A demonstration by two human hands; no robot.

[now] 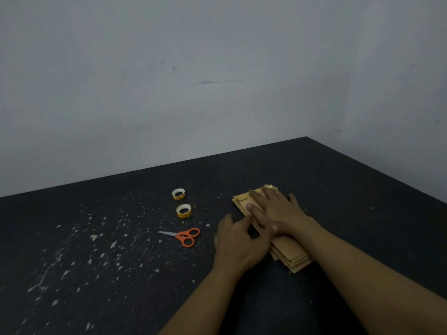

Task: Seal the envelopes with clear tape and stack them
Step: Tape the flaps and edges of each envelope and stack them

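I see the right hand (278, 211) lying flat, fingers straight and spread, pressing down on the stack of brown envelopes (290, 252) directly beneath it. The left hand (238, 240) sits against the stack's left edge with its fingers curled toward it. I cannot tell whether they pinch an envelope. Left of that hand lie orange scissors (185, 235), and beyond them the near tape roll (183, 210) and the far tape roll (178, 194).

I took it for a plain workroom: a black table (350, 189), speckled with white flecks at 10 o'clock, stood in a corner of scuffed grey walls (169, 81) at 1 o'clock, with orange scissors (185, 236) and two tape rolls (178, 194) at 11 o'clock.
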